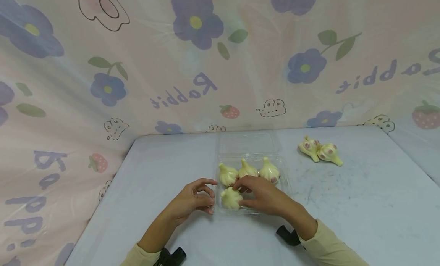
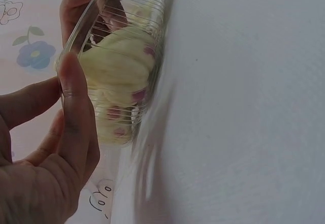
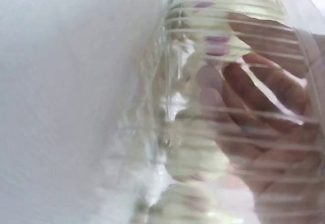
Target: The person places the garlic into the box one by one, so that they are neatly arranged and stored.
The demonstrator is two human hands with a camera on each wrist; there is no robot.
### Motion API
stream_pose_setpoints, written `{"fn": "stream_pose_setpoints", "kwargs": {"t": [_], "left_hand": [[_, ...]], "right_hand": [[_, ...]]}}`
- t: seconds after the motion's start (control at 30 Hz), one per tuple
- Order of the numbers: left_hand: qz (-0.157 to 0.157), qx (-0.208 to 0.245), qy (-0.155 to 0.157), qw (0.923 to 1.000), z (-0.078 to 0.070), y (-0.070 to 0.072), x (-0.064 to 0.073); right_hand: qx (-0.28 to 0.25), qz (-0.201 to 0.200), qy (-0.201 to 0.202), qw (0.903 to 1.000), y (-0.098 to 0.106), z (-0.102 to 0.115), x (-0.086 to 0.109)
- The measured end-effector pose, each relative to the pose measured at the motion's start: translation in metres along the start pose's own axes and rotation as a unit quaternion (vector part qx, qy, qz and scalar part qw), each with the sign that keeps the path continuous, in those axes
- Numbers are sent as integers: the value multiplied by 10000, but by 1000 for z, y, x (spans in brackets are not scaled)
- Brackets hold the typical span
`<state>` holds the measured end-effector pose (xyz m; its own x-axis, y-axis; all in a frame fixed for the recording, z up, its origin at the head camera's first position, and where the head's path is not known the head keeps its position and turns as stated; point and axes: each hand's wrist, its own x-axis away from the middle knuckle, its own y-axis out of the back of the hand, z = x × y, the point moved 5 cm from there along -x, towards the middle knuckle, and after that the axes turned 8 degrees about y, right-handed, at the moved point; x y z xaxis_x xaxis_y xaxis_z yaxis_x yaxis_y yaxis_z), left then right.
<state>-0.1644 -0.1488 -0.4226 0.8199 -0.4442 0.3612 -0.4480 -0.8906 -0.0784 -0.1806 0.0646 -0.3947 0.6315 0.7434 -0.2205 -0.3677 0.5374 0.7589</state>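
Observation:
A clear plastic clamshell box [image 1: 254, 211] lies with its lid [image 1: 247, 144] folded back. Three garlic bulbs [image 1: 228, 174] stand in its back row, and another garlic bulb [image 1: 231, 198] sits at the front left. My right hand [image 1: 262, 195] reaches into the box and holds that front bulb between thumb and fingers. At the left side, my left hand [image 1: 192, 201] pinches the box rim. The left wrist view shows its fingertips [image 2: 72, 74] on the ribbed wall, with garlic [image 2: 117, 61] behind it. Through the plastic, the right wrist view shows the right hand's curled fingers [image 3: 264, 102].
Two more garlic bulbs [image 1: 329, 154] with purple patches lie together at the back right of the white table [image 1: 343, 220]. A patterned curtain [image 1: 192, 67] hangs behind and to the left. Black wrist devices [image 1: 288, 235] sit below both forearms.

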Motion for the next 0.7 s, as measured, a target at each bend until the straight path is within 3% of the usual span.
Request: {"fn": "stream_pose_setpoints", "kwargs": {"t": [0.7], "left_hand": [[-116,-91,81,9999,-1,0,1]], "right_hand": [[53,-106,2,9999,1,0,0]]}}
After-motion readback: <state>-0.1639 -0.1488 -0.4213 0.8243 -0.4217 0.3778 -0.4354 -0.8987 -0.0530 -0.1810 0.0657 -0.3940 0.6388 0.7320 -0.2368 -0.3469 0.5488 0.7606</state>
